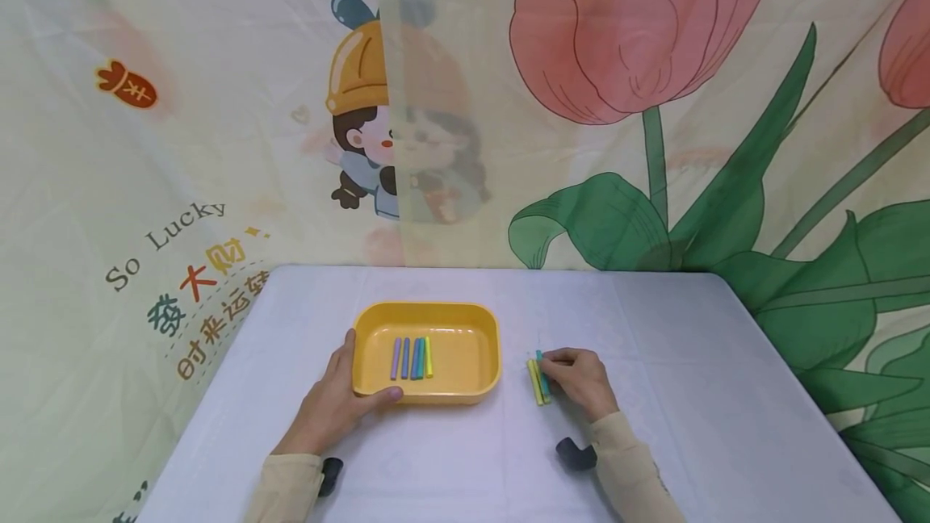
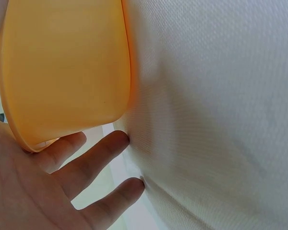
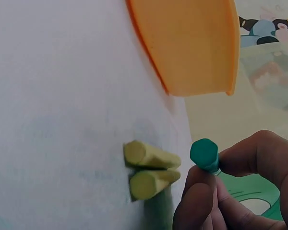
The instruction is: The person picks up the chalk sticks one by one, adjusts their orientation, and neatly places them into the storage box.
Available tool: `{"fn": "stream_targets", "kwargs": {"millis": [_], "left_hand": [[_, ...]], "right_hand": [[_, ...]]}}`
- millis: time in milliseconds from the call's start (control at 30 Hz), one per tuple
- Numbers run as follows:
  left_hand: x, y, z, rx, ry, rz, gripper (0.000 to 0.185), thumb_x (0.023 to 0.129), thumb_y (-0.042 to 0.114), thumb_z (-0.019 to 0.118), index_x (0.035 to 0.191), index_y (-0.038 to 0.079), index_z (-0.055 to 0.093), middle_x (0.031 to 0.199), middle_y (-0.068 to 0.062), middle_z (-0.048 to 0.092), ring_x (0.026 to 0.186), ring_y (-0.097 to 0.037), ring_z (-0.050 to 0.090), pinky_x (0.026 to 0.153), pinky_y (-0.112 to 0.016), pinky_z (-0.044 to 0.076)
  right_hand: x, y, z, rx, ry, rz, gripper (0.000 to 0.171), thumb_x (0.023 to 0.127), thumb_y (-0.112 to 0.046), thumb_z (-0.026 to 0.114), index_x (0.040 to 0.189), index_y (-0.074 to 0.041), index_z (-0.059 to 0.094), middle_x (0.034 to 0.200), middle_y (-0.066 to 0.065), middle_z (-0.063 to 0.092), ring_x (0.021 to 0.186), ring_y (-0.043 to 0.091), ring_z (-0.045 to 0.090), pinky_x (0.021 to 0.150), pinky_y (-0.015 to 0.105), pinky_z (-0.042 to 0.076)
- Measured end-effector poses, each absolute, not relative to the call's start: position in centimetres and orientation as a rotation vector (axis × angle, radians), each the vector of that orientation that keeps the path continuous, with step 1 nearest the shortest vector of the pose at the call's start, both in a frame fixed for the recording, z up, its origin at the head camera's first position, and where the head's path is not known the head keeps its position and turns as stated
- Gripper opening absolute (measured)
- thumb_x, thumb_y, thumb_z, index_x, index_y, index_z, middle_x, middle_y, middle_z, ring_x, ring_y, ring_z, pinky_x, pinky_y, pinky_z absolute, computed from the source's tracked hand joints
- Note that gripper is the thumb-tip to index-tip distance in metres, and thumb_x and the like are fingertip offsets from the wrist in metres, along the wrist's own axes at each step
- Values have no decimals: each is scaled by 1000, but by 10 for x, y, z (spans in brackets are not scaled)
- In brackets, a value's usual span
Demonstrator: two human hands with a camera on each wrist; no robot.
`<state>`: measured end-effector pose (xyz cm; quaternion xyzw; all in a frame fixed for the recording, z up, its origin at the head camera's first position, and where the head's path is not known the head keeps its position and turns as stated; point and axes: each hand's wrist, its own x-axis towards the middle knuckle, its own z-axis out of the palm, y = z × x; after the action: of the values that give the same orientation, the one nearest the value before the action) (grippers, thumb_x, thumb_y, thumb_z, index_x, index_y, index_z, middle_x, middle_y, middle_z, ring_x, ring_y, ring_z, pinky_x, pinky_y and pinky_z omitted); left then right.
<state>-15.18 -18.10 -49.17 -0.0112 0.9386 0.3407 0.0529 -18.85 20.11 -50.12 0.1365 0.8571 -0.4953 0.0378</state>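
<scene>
Yellow tray steadied at the left, teal chalk stick pinched at the right

The left hand [image 1: 336,403] is laid against the near left corner of the yellow tray [image 1: 479,382], fingers spread and straight, thumb along the front wall; four chalk sticks [image 1: 412,357] are seen side by side inside the tray, on the white worktop [image 1: 676,345]. Just right of the tray, two yellow sticks [image 3: 149,168] are left lying together on the worktop, and a teal stick [image 3: 204,153] beside them is pinched between the fingertips of the right hand [image 1: 581,382]
</scene>
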Motion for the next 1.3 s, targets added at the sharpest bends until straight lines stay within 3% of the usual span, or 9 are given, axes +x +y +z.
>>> {"fn": "stream_targets", "kwargs": {"millis": [400, 733, 1300], "left_hand": [[-153, -181, -492, -33, 2850, 1036, 138, 73, 79, 71, 163, 12, -10, 166, -18, 15, 144, -46, 33, 114, -62, 32], [-153, -180, -492, -41, 2846, 1023, 138, 73, 80, 70, 162, 14, -12, 167, -19, 14, 144, -47, 32, 114, -63, 32], [-152, -181, -492, -37, 2843, 1038, 138, 73, 80, 70, 162, 15, -14, 167, -19, 15, 144, -46, 32, 114, -63, 32]], "right_hand": [[-191, 176, -486, 393, 2510, -1716, 30, 88, -25, 75, 107, -2, 76, 89, 7, 71, 76, 19, 64, 72, 31, 59], [-189, 144, -476, 280, 2334, -1932, 34, 89, -23, 76, 113, 1, 73, 101, 11, 73, 84, 20, 69, 77, 32, 62], [-202, 120, -454, 240, 2358, -1888, 28, 89, -20, 75, 109, -2, 73, 94, 10, 72, 74, 21, 69, 73, 31, 61]]}}
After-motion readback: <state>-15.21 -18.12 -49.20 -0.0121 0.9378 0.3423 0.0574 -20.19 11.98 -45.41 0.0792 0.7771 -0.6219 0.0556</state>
